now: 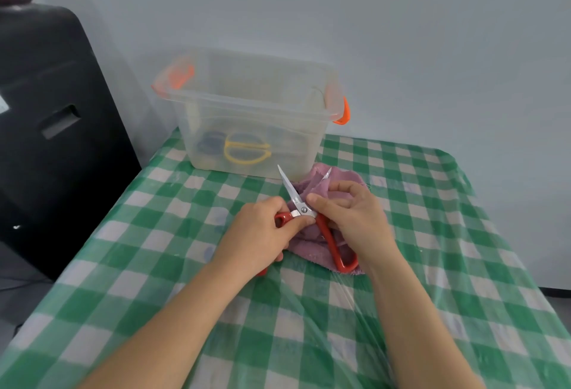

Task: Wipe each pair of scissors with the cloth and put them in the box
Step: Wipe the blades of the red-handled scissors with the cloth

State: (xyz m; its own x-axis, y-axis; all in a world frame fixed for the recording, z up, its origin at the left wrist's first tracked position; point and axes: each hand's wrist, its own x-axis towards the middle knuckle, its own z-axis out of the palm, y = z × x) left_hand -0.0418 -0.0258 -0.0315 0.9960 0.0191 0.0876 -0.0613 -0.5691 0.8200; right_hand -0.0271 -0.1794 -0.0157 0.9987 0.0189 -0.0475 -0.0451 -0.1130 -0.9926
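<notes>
Red-handled scissors [329,235] lie spread apart over a pink cloth [312,249] on the table. My left hand [262,231] grips one red handle near the pivot. My right hand [349,212] holds the cloth bunched around the other blade, whose tip pokes out near the box. The bare blade points up and away toward the box. A clear plastic box [250,101] with orange latches stands just behind. Inside it lie yellow-handled scissors [247,151] and a blue-handled pair [210,141].
The table wears a green and white checked cover [154,280] under clear plastic film. A black case [52,129] stands to the left of the table. A pale wall runs behind the box.
</notes>
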